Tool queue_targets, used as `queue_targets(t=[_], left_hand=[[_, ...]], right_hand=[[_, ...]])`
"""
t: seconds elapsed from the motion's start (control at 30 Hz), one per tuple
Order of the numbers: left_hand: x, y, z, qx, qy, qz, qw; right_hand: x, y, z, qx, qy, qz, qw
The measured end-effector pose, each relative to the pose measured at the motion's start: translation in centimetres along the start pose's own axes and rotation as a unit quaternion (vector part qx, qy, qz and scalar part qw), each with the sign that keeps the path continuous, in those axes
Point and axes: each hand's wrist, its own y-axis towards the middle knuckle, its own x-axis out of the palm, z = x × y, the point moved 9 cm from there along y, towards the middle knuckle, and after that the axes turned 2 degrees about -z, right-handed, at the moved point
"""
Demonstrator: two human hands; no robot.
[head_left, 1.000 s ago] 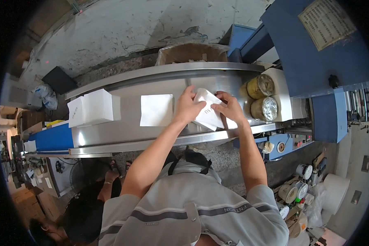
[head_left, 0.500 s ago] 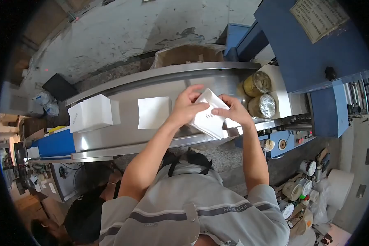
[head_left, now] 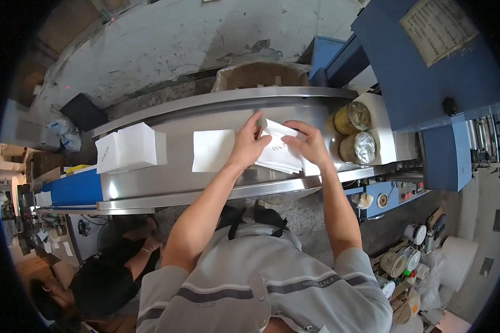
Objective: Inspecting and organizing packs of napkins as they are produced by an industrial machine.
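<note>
Between my hands is a small stack of white paper sheets (head_left: 279, 155), held slightly fanned at its lower edge, with dark print on top. My left hand (head_left: 248, 145) grips the stack's left side, thumb on the top sheet. On the right side my right hand (head_left: 308, 143) has its thumb pressed on the paper and its fingers curled behind. Just left of my left hand, a flat white paper stack (head_left: 210, 151) lies on the metal table (head_left: 175, 119). Farther left stands a taller white paper stack (head_left: 129, 148) with an upright printed sheet at its left side.
Two jar-like containers, one yellowish (head_left: 350, 118) and one foil-topped (head_left: 358, 148), stand at the table's right end beside a blue machine (head_left: 422, 83). A lined box (head_left: 264, 76) sits behind the table. A person in black (head_left: 108, 277) is at lower left.
The paper stack in my hands has turned more level and its lower edge has come up from the table's front rim. My right hand has shifted slightly left and up.
</note>
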Motion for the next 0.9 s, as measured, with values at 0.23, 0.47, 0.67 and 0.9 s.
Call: queue_targets(t=[0.23, 0.47, 0.67, 0.9], left_hand=[[-0.3, 0.2, -1.7, -0.036, -0.024, 0.013, 0.999], [0.4, 0.4, -1.6, -0.032, -0.064, -0.014, 0.997], [-1.3, 1.2, -3.1, -0.045, 0.109, 0.019, 0.993], [-2.0, -3.7, 8.4, 0.21, 0.347, 0.096, 0.909]], right_hand=[[0.2, -1.5, -1.6, -0.07, -0.158, 0.083, 0.982], [-0.6, -0.8, -0.1, -0.024, -0.204, 0.029, 0.978], [0.3, 0.1, -0.8, -0.013, -0.218, -0.008, 0.976], [1.6, -0.6, -9.7, -0.12, -0.174, -0.014, 0.977]])
